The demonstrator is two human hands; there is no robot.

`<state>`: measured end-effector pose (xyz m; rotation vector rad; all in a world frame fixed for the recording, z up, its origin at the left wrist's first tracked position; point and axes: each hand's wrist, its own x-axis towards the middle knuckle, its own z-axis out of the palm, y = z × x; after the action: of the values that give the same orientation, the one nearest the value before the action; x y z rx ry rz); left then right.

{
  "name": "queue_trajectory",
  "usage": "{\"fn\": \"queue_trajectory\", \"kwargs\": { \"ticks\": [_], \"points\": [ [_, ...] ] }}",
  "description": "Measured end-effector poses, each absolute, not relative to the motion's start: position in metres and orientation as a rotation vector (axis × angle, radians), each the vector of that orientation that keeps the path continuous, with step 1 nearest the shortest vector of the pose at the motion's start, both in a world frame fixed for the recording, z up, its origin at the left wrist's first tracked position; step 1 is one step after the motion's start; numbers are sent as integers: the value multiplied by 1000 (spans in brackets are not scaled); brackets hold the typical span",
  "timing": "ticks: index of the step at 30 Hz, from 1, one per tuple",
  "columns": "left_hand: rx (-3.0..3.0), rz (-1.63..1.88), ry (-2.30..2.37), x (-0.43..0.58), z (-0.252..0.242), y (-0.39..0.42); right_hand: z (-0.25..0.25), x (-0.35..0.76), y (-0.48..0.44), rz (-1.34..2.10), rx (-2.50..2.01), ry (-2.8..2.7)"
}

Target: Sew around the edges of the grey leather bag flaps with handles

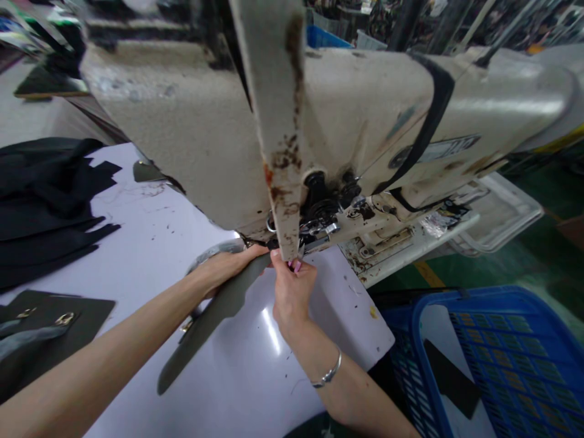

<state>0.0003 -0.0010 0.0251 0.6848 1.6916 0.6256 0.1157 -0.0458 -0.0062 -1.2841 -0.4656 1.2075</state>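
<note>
A worn cream sewing machine (196, 128) stands over the white tabletop. Below its head, an olive panel (228, 304) of leather-like material, apparently a bag piece, is tilted on edge with its upper end by the needle area. My left hand (230, 264) grips this upper end, fingers reaching under the machine head. My right hand (294, 292) is closed just right of the panel, its thumb near the panel's end. Something small and pink (296, 266) shows at its curled fingers, too little to name. The machine's upright bar hides the needle and some fingertips.
Black fabric pieces (41, 207) lie at the left, above olive pieces with gold metal fittings (66, 318). A blue plastic basket (502, 298) at the right holds a dark flat piece (451, 377). A pale tray (506, 213) sits behind the machine bed.
</note>
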Motion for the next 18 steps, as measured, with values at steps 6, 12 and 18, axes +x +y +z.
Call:
{"fn": "queue_trajectory", "kwargs": {
  "ticks": [6, 12, 18],
  "points": [
    [439, 791, 1587, 34, 17, -38, -7, 128, -48, 1283, -1236, -429],
    [280, 1203, 1427, 80, 17, -57, 3, 157, -47, 1417, -1239, -535],
    [83, 1290, 1359, 105, 14, -57, 7, 180, -38, 1501, -1286, -673]
  ]
}}
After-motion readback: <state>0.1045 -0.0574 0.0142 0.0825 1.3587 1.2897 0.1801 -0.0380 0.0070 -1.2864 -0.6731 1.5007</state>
